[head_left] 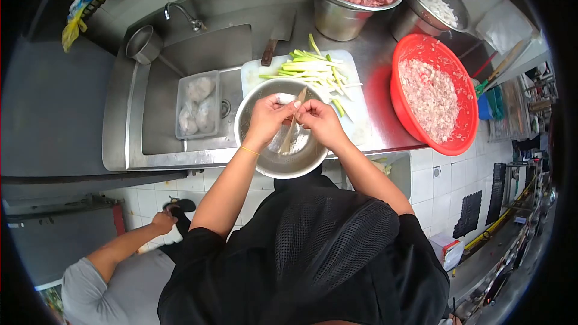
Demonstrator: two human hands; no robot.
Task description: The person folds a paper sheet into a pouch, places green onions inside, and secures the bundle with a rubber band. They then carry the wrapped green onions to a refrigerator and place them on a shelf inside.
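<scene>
My left hand (268, 119) and my right hand (324, 124) meet over a round steel bowl (243, 126), fingertips closed on a thin tan strip (289, 137). The strip slants down into the bowl; I cannot make out exactly what it is. Something white shows at my left fingers. White bits (298, 143) lie at the bottom of the bowl. Behind the bowl, cut scallions (307, 66) are spread on a white cutting board (355, 105). A cleaver (278, 39) with a wooden handle rests at the board's far edge.
On the left is a steel sink (162, 84) holding a plastic tub (180, 108) of bagged lumps. A red basin (404, 99) of minced meat stands right, overhanging the counter edge. A pot (343, 21) of sliced meat is behind. Another person (120, 286) is at lower left.
</scene>
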